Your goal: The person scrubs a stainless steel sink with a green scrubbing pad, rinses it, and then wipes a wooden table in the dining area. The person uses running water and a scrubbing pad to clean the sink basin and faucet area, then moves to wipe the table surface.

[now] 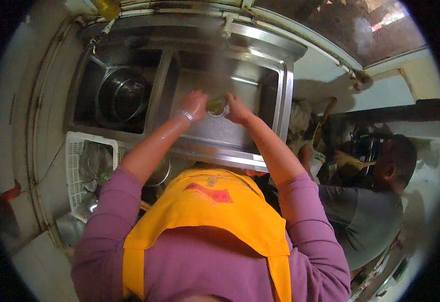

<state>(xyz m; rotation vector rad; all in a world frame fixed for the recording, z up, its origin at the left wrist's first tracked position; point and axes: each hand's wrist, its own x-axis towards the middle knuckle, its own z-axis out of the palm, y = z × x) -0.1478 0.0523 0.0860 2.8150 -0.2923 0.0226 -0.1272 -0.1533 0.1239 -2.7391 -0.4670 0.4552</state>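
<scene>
Over the right basin (197, 78) of a stainless steel double sink, my left hand (195, 103) and my right hand (239, 109) grip a small greenish object (216, 104) from opposite sides. A pale curved rim shows along its lower edge. It is too blurred to tell exactly what it is. The metal floor of the basin looks wet below my hands. My left wrist carries a metal band (187, 116).
A round metal pot (105, 94) stands in the left basin. Left of me is a white plastic basket (73, 177) holding kitchenware. White pipes (174, 12) and a tap (226, 27) run behind the sink. Close on my right is another person (371, 211).
</scene>
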